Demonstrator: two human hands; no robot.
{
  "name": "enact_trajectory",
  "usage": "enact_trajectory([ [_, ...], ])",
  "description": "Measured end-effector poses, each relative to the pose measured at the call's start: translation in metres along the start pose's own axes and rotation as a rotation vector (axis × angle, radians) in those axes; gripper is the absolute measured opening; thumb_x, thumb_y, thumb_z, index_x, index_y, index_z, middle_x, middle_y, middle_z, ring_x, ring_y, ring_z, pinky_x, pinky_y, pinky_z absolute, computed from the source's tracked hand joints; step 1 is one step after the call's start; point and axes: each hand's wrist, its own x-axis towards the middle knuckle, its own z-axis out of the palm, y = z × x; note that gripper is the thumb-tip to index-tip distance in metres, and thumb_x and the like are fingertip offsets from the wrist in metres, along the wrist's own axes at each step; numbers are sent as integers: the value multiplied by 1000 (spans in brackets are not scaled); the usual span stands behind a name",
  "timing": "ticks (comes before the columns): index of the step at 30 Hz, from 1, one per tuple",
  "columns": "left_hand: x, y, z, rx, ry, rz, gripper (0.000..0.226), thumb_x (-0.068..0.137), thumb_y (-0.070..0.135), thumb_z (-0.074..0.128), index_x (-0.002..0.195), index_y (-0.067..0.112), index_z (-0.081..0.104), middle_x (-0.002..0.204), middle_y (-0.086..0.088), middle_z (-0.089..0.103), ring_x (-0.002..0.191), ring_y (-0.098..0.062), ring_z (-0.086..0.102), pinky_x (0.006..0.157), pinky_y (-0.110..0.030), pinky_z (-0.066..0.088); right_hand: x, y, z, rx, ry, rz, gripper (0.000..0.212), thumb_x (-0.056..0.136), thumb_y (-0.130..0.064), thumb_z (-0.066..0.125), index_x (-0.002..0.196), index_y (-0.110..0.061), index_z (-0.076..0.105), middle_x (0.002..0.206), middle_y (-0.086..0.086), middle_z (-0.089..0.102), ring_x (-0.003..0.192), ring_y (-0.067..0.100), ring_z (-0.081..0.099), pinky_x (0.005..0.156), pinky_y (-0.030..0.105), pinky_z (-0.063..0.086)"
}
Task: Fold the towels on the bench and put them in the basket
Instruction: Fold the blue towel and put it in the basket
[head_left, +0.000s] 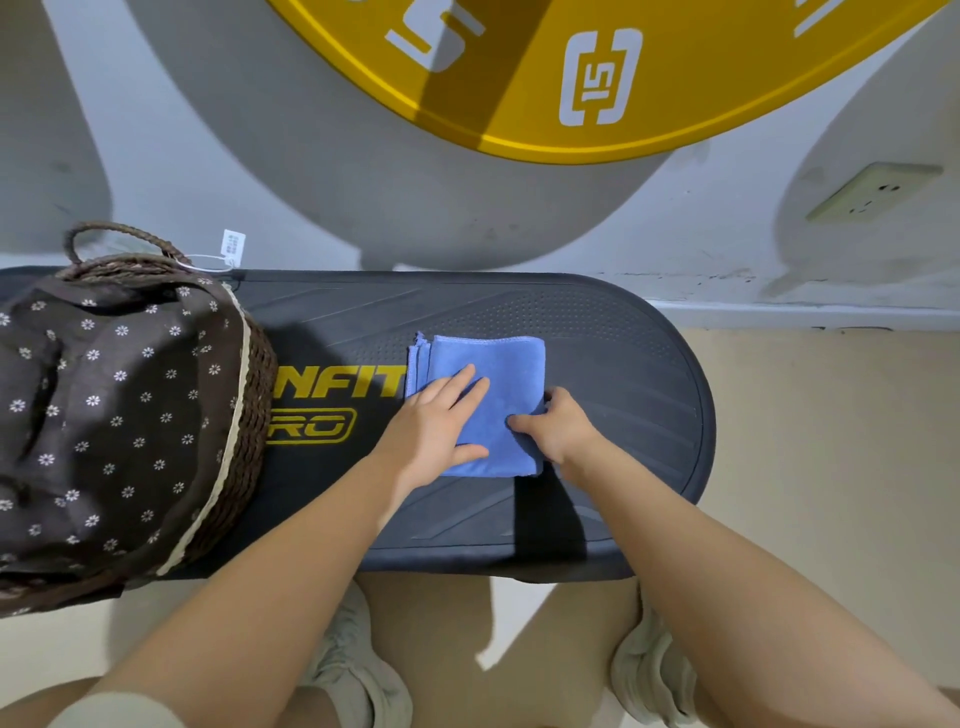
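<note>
A soft, matt blue cloth towel (488, 374) lies on the matt, dotted-textured bench (597, 332) beside a rough woven basket (257, 384).

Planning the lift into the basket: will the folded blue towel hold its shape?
Probably not: the blue towel looks soft and thin, with loose layers fanning at its left edge. Likely light. The left hand lies flat on it.

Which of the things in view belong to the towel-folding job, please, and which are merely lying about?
Part of the job:
blue towel
bench
basket
left hand
right hand

Lying about:
yellow disc
wall socket
paper tag
</note>
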Motion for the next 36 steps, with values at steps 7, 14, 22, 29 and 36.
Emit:
enact_trajectory([
  [7, 2, 27, 5, 10, -88, -30, 89, 84, 54, 55, 150, 22, 5, 158, 6, -6, 146, -13, 3, 116, -30, 12, -7, 7, -33, -168, 139, -44, 36, 81, -13, 59, 114, -6, 47, 118, 12, 47, 91, 26, 52, 81, 39, 49],
  [14, 6, 31, 6, -67, -144, -121, 96, 82, 49, 61, 150, 16, 2, 158, 3, -7, 146, -16, -1, 117, -29, 11, -25, -4, -14, -391, 142, -338, 55, 82, -14, 60, 132, -10, 37, 124, 12, 49, 105, 29, 52, 80, 33, 42],
  [22, -1, 4, -13, -1210, -29, -397, 38, 101, 15, 34, 138, 15, 42, 132, 1, 50, 121, -11, 47, 108, -28, 33, -47, -24, 30, -625, 127, -434, 56, 86, -24, 60, 131, -6, 32, 126, 15, 34, 99, 40, 55, 71, 33, 39],
  [29, 4, -9, -14, -1229, 0, -548, 34, 92, 37, 49, 121, 19, 51, 118, -3, 61, 113, -23, 57, 101, -39, 44, -43, -23, 56, -743, -107, -423, 56, 90, -5, 43, 142, 0, 22, 137, 18, 31, 115, 35, 48, 86, 32, 42],
  [36, 28, -18, -27, -447, 30, -283, 70, 93, 14, 51, 149, 19, 10, 155, -5, 17, 142, -26, 18, 114, -30, 17, -29, -19, 36, -624, 162, -332, 37, 90, -24, 54, 124, -11, 44, 126, 11, 43, 110, 31, 52, 76, 36, 43],
])
